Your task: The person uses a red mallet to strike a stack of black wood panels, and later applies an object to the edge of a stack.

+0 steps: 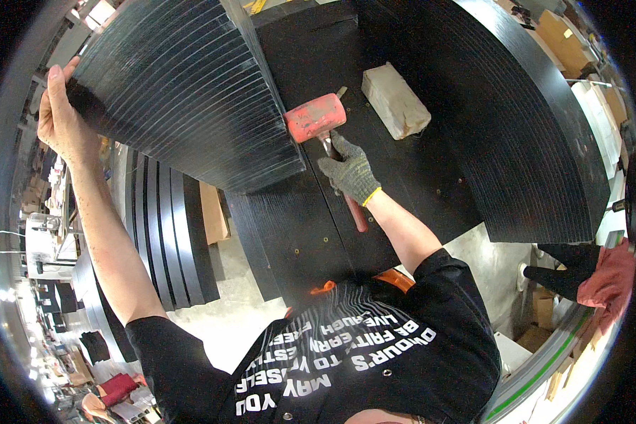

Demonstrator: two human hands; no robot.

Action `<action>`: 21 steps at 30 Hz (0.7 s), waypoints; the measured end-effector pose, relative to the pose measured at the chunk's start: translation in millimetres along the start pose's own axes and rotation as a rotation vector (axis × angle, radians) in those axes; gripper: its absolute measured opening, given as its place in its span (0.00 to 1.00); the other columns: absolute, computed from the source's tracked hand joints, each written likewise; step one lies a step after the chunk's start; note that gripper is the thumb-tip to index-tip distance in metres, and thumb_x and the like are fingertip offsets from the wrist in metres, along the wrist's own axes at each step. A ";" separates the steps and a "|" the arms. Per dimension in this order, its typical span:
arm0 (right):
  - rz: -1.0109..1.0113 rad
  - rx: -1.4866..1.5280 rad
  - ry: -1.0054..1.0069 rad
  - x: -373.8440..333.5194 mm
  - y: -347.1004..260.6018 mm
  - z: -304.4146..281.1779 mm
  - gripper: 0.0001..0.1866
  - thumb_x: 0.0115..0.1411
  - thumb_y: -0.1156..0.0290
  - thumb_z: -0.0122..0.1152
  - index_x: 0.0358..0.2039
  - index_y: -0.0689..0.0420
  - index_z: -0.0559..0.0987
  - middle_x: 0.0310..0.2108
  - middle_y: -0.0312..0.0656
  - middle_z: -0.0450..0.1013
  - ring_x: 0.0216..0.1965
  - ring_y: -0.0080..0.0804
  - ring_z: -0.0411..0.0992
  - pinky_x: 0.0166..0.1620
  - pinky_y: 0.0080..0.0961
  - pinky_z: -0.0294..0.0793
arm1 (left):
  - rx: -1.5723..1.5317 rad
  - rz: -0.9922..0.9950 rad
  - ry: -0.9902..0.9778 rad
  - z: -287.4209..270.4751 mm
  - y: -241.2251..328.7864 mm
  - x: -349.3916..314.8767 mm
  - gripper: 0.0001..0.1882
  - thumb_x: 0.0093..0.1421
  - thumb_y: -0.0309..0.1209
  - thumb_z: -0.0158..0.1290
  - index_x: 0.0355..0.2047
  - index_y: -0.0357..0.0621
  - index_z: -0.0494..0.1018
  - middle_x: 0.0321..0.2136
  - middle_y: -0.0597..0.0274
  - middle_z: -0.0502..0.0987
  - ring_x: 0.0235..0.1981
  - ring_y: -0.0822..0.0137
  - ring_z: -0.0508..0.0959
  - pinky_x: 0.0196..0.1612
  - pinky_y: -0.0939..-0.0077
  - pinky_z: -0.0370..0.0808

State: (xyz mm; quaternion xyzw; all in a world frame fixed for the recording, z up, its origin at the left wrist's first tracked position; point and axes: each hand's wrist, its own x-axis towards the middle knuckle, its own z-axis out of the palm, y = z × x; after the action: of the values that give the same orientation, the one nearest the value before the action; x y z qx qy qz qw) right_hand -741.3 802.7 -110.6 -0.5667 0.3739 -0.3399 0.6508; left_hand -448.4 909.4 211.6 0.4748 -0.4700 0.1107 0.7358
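My right hand [351, 169], in a grey knitted glove with a yellow cuff, is closed around the handle of a red mallet [316, 117]. The scuffed head of the mallet touches, or almost touches, the side of a stack of thin black boards [184, 92]. At the far left edge of that stack is my bare left hand [65, 120]. Its thumb points up and its fingers curl around the boards' outer edge, partly hidden. Under the mallet lies a black panel surface [300, 226] with small holes and a seam.
A worn whitish block [397, 102] lies on the black surface, right of the mallet. Another tall stack of black boards [487, 106] stands at the right. More black boards [166, 226] are at the lower left. A person in a red top [608, 283] is at the right edge.
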 end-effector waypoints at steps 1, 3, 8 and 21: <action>0.066 0.042 -0.006 -0.7 -4.4 -0.1 0.27 0.52 0.75 0.61 0.54 0.60 0.70 0.30 0.37 0.71 0.25 0.20 0.68 0.27 0.20 0.70 | -0.007 -0.002 -0.010 -3.1 -2.1 -0.5 0.15 0.62 0.36 0.54 0.35 0.33 0.80 0.38 0.56 0.81 0.35 0.72 0.76 0.44 0.77 0.72; 0.090 0.115 -0.007 -3.7 -9.1 4.3 0.25 0.52 0.75 0.61 0.53 0.59 0.71 0.29 0.37 0.71 0.24 0.21 0.68 0.25 0.22 0.71 | 0.022 -0.021 -0.010 -1.7 -1.6 1.4 0.15 0.62 0.36 0.54 0.36 0.33 0.80 0.37 0.57 0.81 0.36 0.72 0.76 0.44 0.77 0.72; 0.031 0.038 -0.005 -7.5 -7.0 3.5 0.22 0.52 0.75 0.61 0.49 0.58 0.71 0.24 0.34 0.69 0.20 0.21 0.66 0.22 0.22 0.69 | 0.066 0.031 -0.007 3.5 0.6 -2.9 0.15 0.62 0.36 0.54 0.36 0.34 0.80 0.37 0.60 0.80 0.36 0.72 0.75 0.45 0.77 0.71; -0.157 0.110 0.071 1.1 -29.4 6.2 0.09 0.55 0.78 0.59 0.36 0.56 0.72 0.19 0.33 0.67 0.13 0.19 0.64 0.15 0.20 0.66 | 0.038 0.049 -0.007 0.7 -4.3 1.7 0.14 0.62 0.35 0.55 0.33 0.34 0.81 0.35 0.59 0.81 0.33 0.75 0.76 0.43 0.81 0.71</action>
State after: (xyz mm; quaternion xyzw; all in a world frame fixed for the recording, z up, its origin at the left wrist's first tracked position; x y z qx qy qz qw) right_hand -735.9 801.0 -81.0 -0.5453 0.3320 -0.4297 0.6386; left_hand -445.3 906.2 210.4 0.4775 -0.4819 0.1360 0.7220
